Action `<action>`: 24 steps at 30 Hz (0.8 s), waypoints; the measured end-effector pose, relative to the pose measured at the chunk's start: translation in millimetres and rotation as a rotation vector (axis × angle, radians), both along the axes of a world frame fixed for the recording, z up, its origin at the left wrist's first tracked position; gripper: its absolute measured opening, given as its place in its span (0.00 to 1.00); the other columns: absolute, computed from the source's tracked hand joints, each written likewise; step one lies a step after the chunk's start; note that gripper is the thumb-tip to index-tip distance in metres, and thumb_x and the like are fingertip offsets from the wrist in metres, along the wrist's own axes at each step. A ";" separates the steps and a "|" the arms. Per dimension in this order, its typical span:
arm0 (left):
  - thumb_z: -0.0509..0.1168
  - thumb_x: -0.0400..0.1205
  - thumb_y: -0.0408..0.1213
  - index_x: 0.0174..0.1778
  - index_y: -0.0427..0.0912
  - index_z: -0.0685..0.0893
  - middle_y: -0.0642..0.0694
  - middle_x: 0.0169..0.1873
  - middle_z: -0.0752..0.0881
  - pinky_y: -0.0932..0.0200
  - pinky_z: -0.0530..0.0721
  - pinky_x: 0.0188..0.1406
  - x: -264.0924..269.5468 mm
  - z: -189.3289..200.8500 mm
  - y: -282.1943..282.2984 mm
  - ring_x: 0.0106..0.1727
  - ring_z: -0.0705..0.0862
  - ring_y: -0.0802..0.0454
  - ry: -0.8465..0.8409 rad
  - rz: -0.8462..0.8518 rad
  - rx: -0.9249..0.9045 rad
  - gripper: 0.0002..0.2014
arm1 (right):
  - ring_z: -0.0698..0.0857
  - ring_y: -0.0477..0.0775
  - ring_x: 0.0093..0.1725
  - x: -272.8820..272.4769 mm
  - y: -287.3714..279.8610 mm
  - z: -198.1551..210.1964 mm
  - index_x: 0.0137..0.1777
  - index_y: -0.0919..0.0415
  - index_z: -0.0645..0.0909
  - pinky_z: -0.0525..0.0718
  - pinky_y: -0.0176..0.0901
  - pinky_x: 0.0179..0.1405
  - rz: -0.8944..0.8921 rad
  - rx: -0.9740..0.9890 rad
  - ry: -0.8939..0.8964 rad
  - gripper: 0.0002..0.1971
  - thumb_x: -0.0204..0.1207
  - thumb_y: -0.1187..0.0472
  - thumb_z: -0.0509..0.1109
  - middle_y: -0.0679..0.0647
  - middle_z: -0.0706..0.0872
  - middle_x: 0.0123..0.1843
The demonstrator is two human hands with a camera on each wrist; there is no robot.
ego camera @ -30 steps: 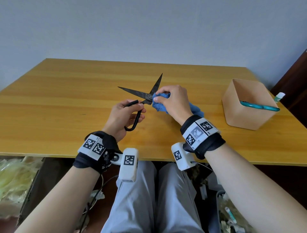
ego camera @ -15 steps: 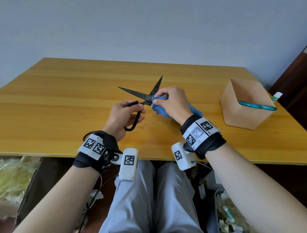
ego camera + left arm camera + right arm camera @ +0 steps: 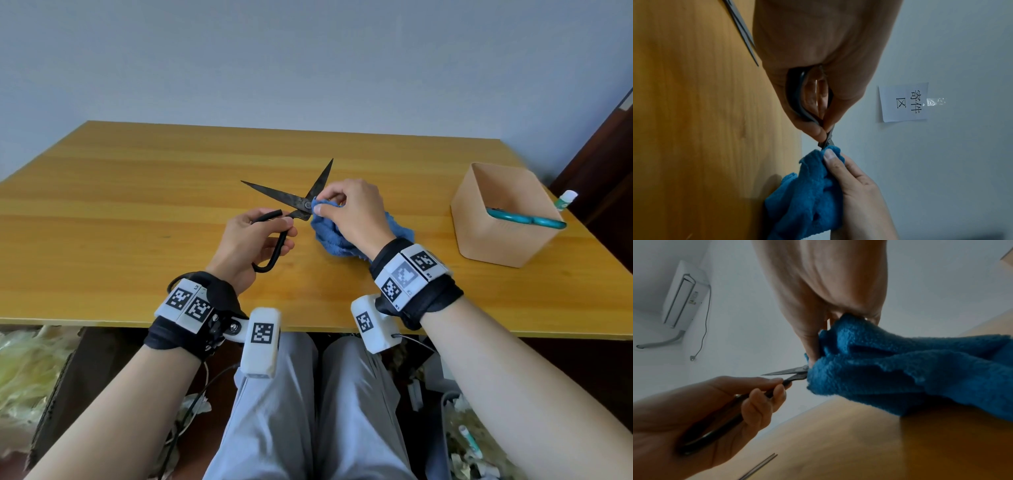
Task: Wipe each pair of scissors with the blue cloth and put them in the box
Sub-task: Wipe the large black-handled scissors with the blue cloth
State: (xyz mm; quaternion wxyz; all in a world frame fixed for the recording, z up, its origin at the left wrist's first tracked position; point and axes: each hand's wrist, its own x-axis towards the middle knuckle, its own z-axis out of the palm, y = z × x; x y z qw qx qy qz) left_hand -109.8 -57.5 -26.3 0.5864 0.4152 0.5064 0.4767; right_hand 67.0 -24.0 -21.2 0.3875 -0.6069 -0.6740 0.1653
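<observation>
Overhead, wooden table (image 3: 137, 205) (pale wall (image 3: 308, 61))

Two pairs of scissors are counted: one pair of black scissors (image 3: 294, 205), held open left of the box (image 3: 493, 233), and one pair of teal-handled scissors (image 3: 524, 219) lying across the box's rim. One blue cloth (image 3: 329, 236) is seen left of the box. One tan box is present on one wooden table (image 3: 137, 205). Two hands are counted, the left hand (image 3: 250, 243) and the right hand (image 3: 356, 212). One small white-capped tube (image 3: 567, 199) is seen right of the box.
</observation>
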 end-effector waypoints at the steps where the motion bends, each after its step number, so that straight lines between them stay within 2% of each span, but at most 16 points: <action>1: 0.73 0.81 0.29 0.53 0.35 0.87 0.39 0.37 0.89 0.61 0.85 0.31 0.7 0.3 0.1 0.30 0.85 0.48 -0.002 0.001 -0.001 0.06 | 0.83 0.48 0.40 0.3 0.8 0.1 0.33 0.41 0.83 0.81 0.64 0.57 -0.028 0.020 0.017 0.12 0.70 0.58 0.80 0.41 0.84 0.34; 6: 0.73 0.81 0.29 0.53 0.35 0.86 0.38 0.37 0.89 0.61 0.84 0.29 -0.1 -1.0 0.4 0.29 0.85 0.48 -0.002 -0.007 -0.004 0.06 | 0.84 0.45 0.38 1.3 0.9 1.9 0.30 0.41 0.83 0.82 0.66 0.57 0.028 -0.044 -0.006 0.13 0.69 0.58 0.81 0.38 0.84 0.31; 9: 0.73 0.81 0.29 0.53 0.35 0.87 0.38 0.37 0.89 0.61 0.86 0.32 1.2 -1.4 -0.8 0.31 0.86 0.48 -0.012 -0.005 -0.004 0.06 | 0.84 0.46 0.38 3.8 1.7 3.0 0.32 0.44 0.85 0.83 0.64 0.56 -0.029 -0.006 0.021 0.11 0.70 0.59 0.81 0.36 0.82 0.29; 14: 0.71 0.82 0.29 0.59 0.35 0.86 0.37 0.47 0.93 0.59 0.90 0.49 -1.6 -4.5 -0.1 0.46 0.93 0.47 -0.006 -0.039 -0.009 0.09 | 0.84 0.45 0.38 3.1 0.3 2.1 0.33 0.44 0.86 0.84 0.65 0.55 0.009 -0.015 0.011 0.09 0.69 0.58 0.81 0.37 0.83 0.29; 17: 0.70 0.84 0.29 0.61 0.36 0.85 0.38 0.51 0.93 0.58 0.88 0.55 -4.3 -4.1 2.3 0.50 0.93 0.49 -0.010 -0.079 -0.040 0.10 | 0.83 0.46 0.37 5.3 1.9 0.7 0.33 0.45 0.86 0.84 0.65 0.54 -0.017 0.010 0.045 0.09 0.69 0.59 0.81 0.39 0.84 0.30; 21: 0.68 0.84 0.26 0.61 0.36 0.84 0.38 0.54 0.92 0.55 0.86 0.62 -8.7 -4.9 4.3 0.55 0.92 0.47 -0.054 -0.128 -0.099 0.10 | 0.83 0.43 0.36 5.3 -1.0 0.9 0.36 0.48 0.89 0.84 0.64 0.55 0.055 -0.041 0.025 0.06 0.69 0.59 0.82 0.42 0.86 0.32; 24: 0.68 0.84 0.26 0.60 0.36 0.83 0.37 0.54 0.92 0.52 0.85 0.65 -8.6 -6.5 3.5 0.57 0.92 0.45 -0.083 -0.139 -0.108 0.10 | 0.83 0.44 0.36 8.1 0.2 1.0 0.33 0.45 0.87 0.84 0.64 0.54 0.017 -0.013 0.022 0.09 0.69 0.59 0.82 0.39 0.85 0.31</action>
